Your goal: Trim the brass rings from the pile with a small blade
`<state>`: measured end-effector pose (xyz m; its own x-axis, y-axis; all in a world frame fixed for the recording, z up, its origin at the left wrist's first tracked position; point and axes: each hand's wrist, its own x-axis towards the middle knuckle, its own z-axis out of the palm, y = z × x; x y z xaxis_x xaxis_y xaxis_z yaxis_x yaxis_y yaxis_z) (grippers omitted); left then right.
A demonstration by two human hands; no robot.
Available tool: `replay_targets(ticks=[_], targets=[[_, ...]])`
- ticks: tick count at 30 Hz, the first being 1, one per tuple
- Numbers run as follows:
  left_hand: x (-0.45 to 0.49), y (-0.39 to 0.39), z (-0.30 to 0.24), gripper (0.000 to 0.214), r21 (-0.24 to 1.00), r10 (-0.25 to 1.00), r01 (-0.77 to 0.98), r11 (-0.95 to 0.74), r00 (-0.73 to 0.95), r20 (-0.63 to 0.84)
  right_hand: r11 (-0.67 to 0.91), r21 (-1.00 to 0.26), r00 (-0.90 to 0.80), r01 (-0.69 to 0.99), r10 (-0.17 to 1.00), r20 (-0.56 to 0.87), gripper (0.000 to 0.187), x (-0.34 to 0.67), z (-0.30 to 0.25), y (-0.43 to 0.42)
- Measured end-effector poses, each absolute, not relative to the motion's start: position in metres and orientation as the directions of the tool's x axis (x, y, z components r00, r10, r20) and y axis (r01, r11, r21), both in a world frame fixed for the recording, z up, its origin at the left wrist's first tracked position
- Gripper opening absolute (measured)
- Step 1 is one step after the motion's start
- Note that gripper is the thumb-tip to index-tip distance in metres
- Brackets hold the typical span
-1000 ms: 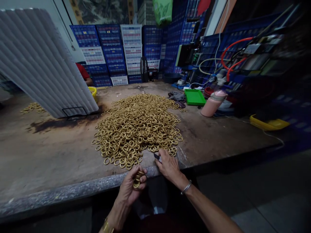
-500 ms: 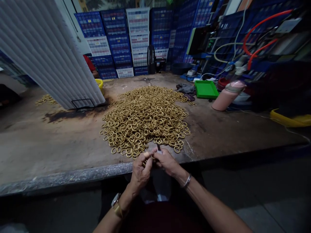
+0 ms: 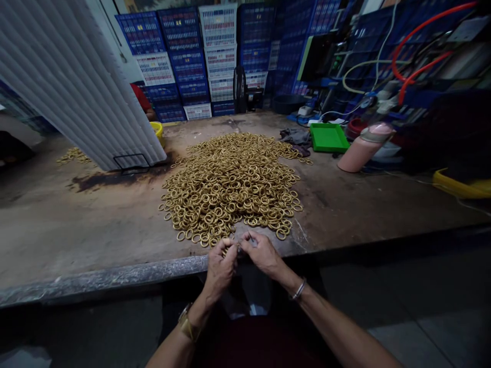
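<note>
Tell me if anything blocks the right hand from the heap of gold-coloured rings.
Nothing visible does. Only a small patch of the table shows between the right hand and the heap of gold-coloured rings just beyond it. The left hand is beside the right one, not in between.

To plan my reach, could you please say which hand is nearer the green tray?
Right. The right hand is left of the green tray and closer to the camera; the left hand is farther left.
</note>
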<state>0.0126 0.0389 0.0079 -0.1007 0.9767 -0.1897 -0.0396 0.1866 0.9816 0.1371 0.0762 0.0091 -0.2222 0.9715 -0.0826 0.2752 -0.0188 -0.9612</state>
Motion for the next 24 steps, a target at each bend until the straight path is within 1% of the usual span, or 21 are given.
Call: replay_targets(ticks=[2,5,8,12,14,16,18,19,21,22,24], targets=[[0.012,0.04,0.01,0.019,0.972,0.969,-0.063,0.228,-0.088,-0.233,0.056,-0.941,-0.226,0.333,0.974,-0.022,0.018,0.136,0.008,0.077],[0.011,0.04,0.012,0.024,0.959,0.96,-0.098,0.266,-0.064,-0.273,0.067,-0.942,-0.238,0.329,0.971,-0.014,0.019,0.135,0.006,0.078],[0.01,0.04,0.011,0.03,0.925,0.944,-0.192,0.328,0.034,-0.328,-0.039,-0.964,-0.235,0.265,0.966,-0.104,0.02,0.135,0.005,0.078],[0.01,0.039,0.008,0.03,0.864,0.92,-0.318,0.391,0.131,-0.368,-0.197,-0.973,-0.272,0.12,0.936,-0.223,0.023,0.135,0.004,0.077],[0.011,0.037,0.008,0.03,0.842,0.914,-0.356,0.406,0.15,-0.377,-0.237,-0.969,-0.299,0.072,0.921,-0.248,0.023,0.135,0.003,0.077],[0.011,0.035,0.008,0.029,0.83,0.913,-0.381,0.407,0.154,-0.377,-0.242,-0.968,-0.304,0.068,0.919,-0.251,0.023,0.136,0.002,0.078],[0.012,0.034,0.009,0.029,0.836,0.921,-0.386,0.389,0.141,-0.364,-0.19,-0.971,-0.255,0.144,0.941,-0.222,0.021,0.137,0.0,0.079],[0.012,0.034,0.01,0.029,0.845,0.926,-0.38,0.376,0.13,-0.353,-0.137,-0.968,-0.215,0.212,0.959,-0.182,0.02,0.138,-0.001,0.08],[0.012,0.034,0.011,0.029,0.869,0.937,-0.352,0.348,0.109,-0.332,0.01,-0.926,-0.17,0.377,0.984,-0.059,0.019,0.141,-0.002,0.081],[0.011,0.035,0.011,0.03,0.88,0.941,-0.333,0.339,0.102,-0.324,0.089,-0.888,-0.189,0.452,0.982,0.003,0.019,0.142,-0.002,0.08],[0.011,0.035,0.012,0.031,0.9,0.945,-0.289,0.326,0.094,-0.312,0.236,-0.804,-0.294,0.545,0.952,0.08,0.018,0.144,-0.002,0.076]])
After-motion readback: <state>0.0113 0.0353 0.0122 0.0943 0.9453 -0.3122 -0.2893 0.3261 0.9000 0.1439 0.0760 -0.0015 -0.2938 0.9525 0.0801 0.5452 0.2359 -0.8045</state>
